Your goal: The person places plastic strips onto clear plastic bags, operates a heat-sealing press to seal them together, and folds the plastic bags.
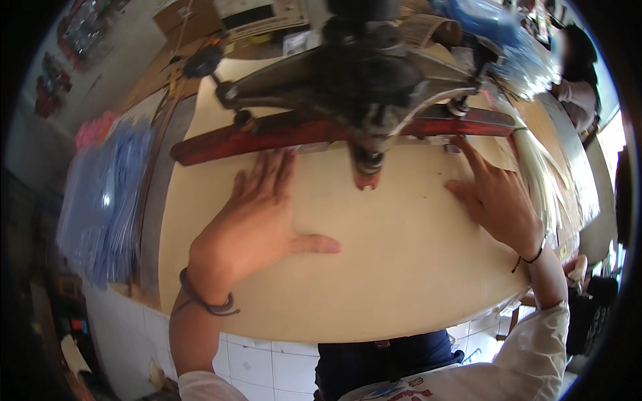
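Note:
A large cream sheet or board spreads under both my hands. My left hand lies on it at the left, palm down, fingers stretched away from me and the thumb out to the side. Its fingertips reach close to a long red bar. On the right, my right hand has its index finger pointing at the bar's edge and the thumb apart; nothing shows in its grasp. A dark metal machine head stands over the sheet's far part, with its arms joined to the bar.
Clear bluish plastic sheets or bags are stacked at the left. Pale, thin strips hang bundled at the right. Blue and clear plastic is heaped at the back right, near another person. A cardboard box stands at the back left.

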The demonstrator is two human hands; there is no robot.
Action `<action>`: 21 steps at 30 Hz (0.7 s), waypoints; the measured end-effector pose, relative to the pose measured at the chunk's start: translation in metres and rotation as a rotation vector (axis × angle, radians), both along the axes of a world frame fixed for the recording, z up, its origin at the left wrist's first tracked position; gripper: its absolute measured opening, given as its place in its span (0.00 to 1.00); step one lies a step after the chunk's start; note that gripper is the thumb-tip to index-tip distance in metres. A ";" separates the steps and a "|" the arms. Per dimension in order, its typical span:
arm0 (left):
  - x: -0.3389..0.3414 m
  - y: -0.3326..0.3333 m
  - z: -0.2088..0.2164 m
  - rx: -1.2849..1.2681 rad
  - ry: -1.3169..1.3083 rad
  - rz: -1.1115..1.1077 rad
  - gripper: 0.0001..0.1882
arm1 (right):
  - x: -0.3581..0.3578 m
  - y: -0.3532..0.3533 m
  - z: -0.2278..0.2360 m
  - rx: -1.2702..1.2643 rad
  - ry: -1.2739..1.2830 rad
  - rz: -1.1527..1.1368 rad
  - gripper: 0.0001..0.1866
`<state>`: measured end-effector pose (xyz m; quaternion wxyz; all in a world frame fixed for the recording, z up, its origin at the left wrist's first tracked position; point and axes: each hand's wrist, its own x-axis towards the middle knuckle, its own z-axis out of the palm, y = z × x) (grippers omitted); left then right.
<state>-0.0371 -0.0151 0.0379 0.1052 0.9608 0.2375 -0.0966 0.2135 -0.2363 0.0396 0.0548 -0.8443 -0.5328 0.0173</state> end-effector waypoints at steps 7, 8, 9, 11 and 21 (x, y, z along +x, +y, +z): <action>-0.011 0.001 -0.013 0.046 -0.041 -0.002 0.74 | -0.002 0.003 -0.012 0.077 0.000 0.065 0.33; -0.011 0.001 -0.014 0.045 -0.047 0.003 0.74 | -0.003 0.002 -0.011 0.076 -0.006 0.070 0.33; -0.011 0.000 -0.014 0.046 -0.044 0.002 0.74 | -0.003 0.002 -0.010 0.066 -0.001 0.068 0.33; -0.010 0.000 -0.013 0.048 -0.044 0.002 0.74 | -0.004 0.002 -0.008 0.055 0.001 0.068 0.32; -0.009 0.000 -0.017 0.049 -0.033 0.004 0.77 | -0.003 0.003 -0.010 0.083 0.020 0.089 0.31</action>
